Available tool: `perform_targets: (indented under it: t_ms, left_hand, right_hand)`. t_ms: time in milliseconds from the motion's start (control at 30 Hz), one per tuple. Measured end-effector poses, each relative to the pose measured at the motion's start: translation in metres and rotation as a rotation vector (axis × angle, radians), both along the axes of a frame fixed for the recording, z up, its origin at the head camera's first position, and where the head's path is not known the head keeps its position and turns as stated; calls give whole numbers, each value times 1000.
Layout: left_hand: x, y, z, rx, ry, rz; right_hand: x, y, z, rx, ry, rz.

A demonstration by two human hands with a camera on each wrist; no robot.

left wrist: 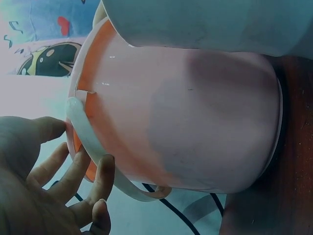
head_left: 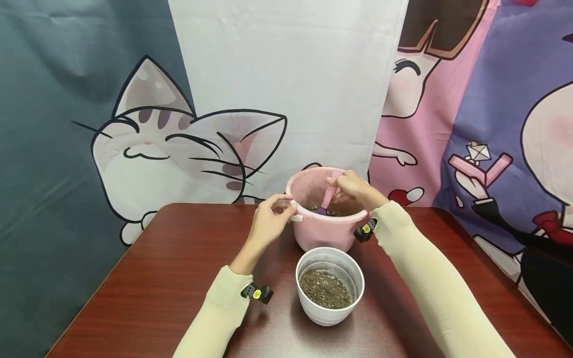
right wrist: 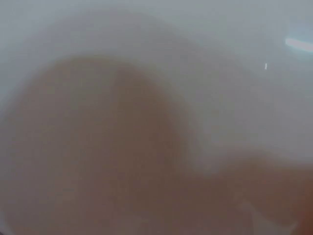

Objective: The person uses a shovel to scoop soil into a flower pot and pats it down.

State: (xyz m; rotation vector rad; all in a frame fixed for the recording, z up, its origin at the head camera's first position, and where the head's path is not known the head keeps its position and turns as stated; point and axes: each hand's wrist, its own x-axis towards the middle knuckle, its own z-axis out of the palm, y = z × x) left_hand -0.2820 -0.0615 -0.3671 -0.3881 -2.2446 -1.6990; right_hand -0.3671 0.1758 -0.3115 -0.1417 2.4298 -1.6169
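Note:
A pink bucket [head_left: 324,232] with soil inside stands toward the back of the table. My left hand [head_left: 270,219] holds its left rim, thumb and fingers at the white carrying handle [left wrist: 90,137], as the left wrist view shows close up. Inside the bucket, my right hand [head_left: 353,187] grips the pink handle of a small trowel [head_left: 330,195], whose purple blade dips to the soil. In front stands a white pot [head_left: 329,315], partly filled with dark, flecked soil [head_left: 326,290]. The right wrist view is only a blur.
The reddish-brown wooden table [head_left: 188,268] carries both containers. Right behind it hangs a cartoon-printed cloth [head_left: 286,64] with a cat on the left. In the left wrist view, the white pot's wall [left wrist: 210,24] looms close to the camera.

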Motion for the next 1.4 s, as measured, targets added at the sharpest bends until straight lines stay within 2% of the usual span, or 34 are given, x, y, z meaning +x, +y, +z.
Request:
perform_targets:
  t_ms: [133, 400, 533, 767, 933, 1067, 1233, 1300, 1400]
  left_hand:
    - [1, 1, 0, 16, -11, -11]
    - [2, 0, 3, 21, -51, -23]
    - [4, 0, 5, -27, -64, -12]
    - [9, -5, 13, -197, -58, 47]
    - [10, -14, 21, -240, -50, 24]
    - [10, -22, 27, -285, -72, -49]
    - [13, -31, 33, -341, -96, -181]
    - [14, -34, 33, -402, -77, -287]
    - [17, -38, 33, -527, -90, -545]
  right_hand:
    - [0, 8, 4, -121, -67, -16]
    - [7, 21, 18, -190, -75, -44]
    - [9, 30, 21, -252, -89, -60]
    - [17, 43, 26, -314, -93, -71]
    - [26, 58, 25, -443, -77, -116]
    - [36, 68, 19, -572, -53, -149]
    - [49, 74, 10, -659, 14, -160]
    - [53, 76, 7, -692, 52, -130]
    - [61, 80, 3, -717, 143, -42]
